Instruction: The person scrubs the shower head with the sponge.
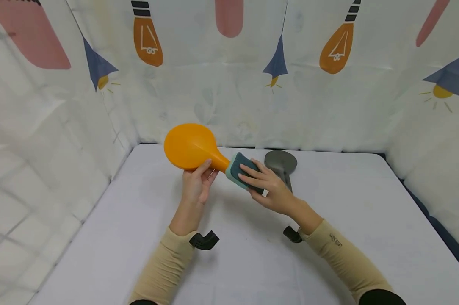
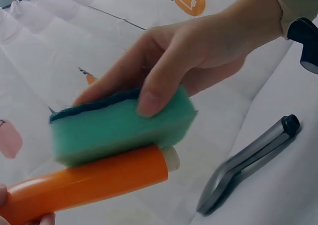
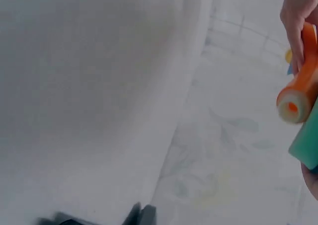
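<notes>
My left hand (image 1: 197, 184) holds an orange ladle (image 1: 189, 146) near where its smooth, round head narrows into the handle. The head points to the far left and the tubular handle (image 2: 119, 173) to the right. My right hand (image 1: 271, 186) grips a sponge (image 2: 119, 128), green with a dark scouring layer on the palm side. Its green face lies against the handle near the end. A pale ring with a hole (image 3: 292, 107) finishes that end in the right wrist view. Both things are held above the table.
A grey round-headed tool (image 1: 280, 160) with a long handle lies on the white table (image 1: 252, 262) behind my right hand. Printed pale curtains (image 1: 229, 101) stand along the back and sides. A dark edge (image 1: 424, 207) shows at the table's right.
</notes>
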### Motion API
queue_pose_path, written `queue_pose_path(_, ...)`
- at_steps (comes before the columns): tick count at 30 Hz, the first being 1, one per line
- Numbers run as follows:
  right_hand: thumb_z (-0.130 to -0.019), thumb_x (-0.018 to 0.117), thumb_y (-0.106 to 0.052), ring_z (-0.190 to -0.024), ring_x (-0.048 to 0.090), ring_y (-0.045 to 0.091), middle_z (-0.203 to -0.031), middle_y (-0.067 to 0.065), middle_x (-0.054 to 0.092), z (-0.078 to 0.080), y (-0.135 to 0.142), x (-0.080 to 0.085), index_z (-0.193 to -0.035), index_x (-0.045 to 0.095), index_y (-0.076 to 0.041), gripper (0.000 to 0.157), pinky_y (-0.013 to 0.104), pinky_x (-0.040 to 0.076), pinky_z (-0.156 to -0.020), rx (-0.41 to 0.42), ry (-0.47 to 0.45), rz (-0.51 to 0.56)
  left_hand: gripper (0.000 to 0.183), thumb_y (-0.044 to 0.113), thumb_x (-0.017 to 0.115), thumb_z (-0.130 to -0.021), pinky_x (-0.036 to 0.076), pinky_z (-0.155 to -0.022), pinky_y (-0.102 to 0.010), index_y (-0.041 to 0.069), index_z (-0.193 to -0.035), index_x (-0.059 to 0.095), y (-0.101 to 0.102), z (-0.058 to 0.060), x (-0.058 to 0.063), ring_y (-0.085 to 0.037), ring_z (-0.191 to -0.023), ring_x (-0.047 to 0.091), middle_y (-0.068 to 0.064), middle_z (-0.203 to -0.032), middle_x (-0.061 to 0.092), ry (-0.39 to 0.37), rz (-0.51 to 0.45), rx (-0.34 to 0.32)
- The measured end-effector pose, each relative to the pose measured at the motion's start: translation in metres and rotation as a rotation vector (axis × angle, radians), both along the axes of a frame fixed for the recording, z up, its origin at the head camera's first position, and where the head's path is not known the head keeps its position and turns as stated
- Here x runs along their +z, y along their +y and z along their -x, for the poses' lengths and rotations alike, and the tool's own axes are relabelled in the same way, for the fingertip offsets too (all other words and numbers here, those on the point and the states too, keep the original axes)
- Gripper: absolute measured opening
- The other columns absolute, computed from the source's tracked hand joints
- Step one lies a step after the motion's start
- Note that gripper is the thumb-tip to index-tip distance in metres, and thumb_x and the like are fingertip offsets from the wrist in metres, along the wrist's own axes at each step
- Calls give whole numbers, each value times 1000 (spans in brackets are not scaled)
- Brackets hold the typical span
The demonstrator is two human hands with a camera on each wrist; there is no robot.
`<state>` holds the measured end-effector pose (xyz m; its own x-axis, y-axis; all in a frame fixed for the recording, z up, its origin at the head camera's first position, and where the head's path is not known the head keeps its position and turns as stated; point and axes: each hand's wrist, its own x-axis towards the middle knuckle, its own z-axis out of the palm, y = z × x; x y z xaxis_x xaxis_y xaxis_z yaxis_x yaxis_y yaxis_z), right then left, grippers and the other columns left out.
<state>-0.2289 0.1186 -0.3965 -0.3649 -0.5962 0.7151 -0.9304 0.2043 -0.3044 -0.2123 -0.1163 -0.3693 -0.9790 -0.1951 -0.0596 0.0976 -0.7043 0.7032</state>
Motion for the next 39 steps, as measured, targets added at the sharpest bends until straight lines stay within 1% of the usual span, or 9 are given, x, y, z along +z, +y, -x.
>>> queue_pose_path(3, -84, 72, 12, -145, 39, 39, -152, 8, 50, 4, 12, -4, -141, 62, -3, 59, 53, 32, -116, 47, -121, 43, 44, 7, 65, -101, 51, -101, -41, 13, -141, 45, -6, 1, 3, -29, -122, 61, -10, -136, 55, 15, -19, 28)
queue_pose_path(7, -86, 70, 13, -143, 42, 37, -148, 20, 53, 9, 20, -7, -140, 60, 2, 56, 44, 30, -118, 86, -241, 90, 44, 6, 64, -101, 50, -101, -42, 13, -141, 46, -8, 2, 2, -29, -122, 61, -10, -136, 56, 22, -24, 18)
queue_pose_path(14, -93, 67, 9, -145, 41, 31, -151, 22, 48, 14, 12, 3, -142, 56, 6, 50, 44, 26, -120, 103, -383, 111, 43, 3, 60, -103, 52, -99, -41, 11, -143, 45, 8, 1, -7, -26, -116, 64, -11, -134, 56, 13, 30, -60)
queue_pose_path(17, -92, 67, 12, -145, 39, 36, -151, 22, 48, 13, 4, 8, -141, 56, 7, 51, 49, 27, -119, 78, -349, 106, 42, 3, 59, -104, 54, -96, -41, 11, -143, 43, 15, 0, -12, -23, -110, 68, -11, -132, 58, 11, 41, -101)
queue_pose_path(19, -91, 68, 12, -145, 37, 40, -150, 23, 49, 10, 1, 11, -140, 57, 6, 51, 54, 28, -117, 35, -266, 66, 41, 3, 58, -104, 55, -93, -40, 10, -142, 43, 18, -1, -13, -22, -106, 70, -11, -129, 59, 6, 40, -116)
queue_pose_path(24, -85, 78, 4, -142, 38, 50, -146, 19, 55, -3, -3, 17, -136, 66, -2, 53, 66, 37, -108, -69, 91, -142, 38, 4, 57, -105, 58, -86, -35, 8, -140, 44, 17, 2, -13, -19, -96, 72, -11, -124, 60, -25, 24, -91)
queue_pose_path(28, -76, 85, 3, -138, 42, 50, -142, 13, 61, -7, 5, 15, -133, 69, -9, 61, 66, 42, -103, -53, 282, -247, 42, 5, 58, -105, 56, -91, -38, 10, -143, 42, 9, 4, -9, -24, -106, 69, -12, -130, 56, -50, -22, -68)
queue_pose_path(33, -72, 87, 5, -137, 43, 50, -143, 10, 60, -4, 25, 2, -133, 69, -10, 65, 61, 40, -107, 3, 305, -292, 43, 7, 59, -104, 52, -96, -42, 15, -143, 44, -4, 6, -2, -27, -115, 64, -9, -134, 55, -62, -90, -39)
queue_pose_path(39, -77, 81, 12, -141, 39, 49, -151, 10, 52, -1, 36, -6, -140, 64, -8, 69, 62, 38, -110, 31, 94, -137, 39, 8, 61, -103, 53, -95, -41, 16, -139, 50, -12, 7, 0, -25, -111, 66, -8, -131, 56, -21, -125, -16)
